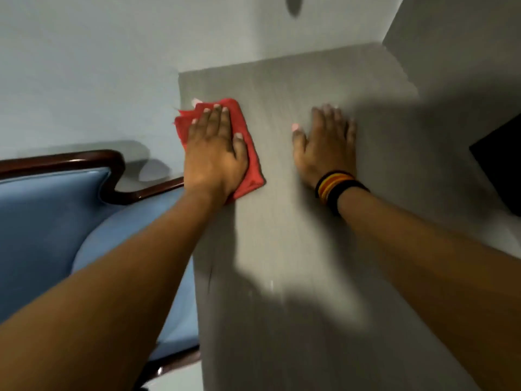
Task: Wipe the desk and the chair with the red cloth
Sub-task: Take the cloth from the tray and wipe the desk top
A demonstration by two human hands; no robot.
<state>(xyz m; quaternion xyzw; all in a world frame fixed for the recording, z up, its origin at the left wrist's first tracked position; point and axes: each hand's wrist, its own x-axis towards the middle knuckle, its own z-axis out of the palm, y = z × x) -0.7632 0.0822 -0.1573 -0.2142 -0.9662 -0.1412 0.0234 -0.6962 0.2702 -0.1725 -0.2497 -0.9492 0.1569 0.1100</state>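
The grey desk (pixel 282 249) fills the middle of the view. My left hand (pixel 215 153) lies flat on the red cloth (pixel 252 167), pressing it onto the desk near the far left edge. Cloth shows beyond the fingers and to the right of the palm. My right hand (pixel 327 145) rests flat on the bare desk surface to the right of the cloth, fingers spread, with striped bands on the wrist. The blue padded chair (pixel 42 221) with its dark wooden frame (pixel 84 160) stands to the left of the desk.
A pale wall (pixel 98 66) rises behind the chair and desk. A grey panel (pixel 456 32) stands at the desk's far right. A dark object (pixel 501 162) sits at the right edge of the desk. My shadow falls across the desk.
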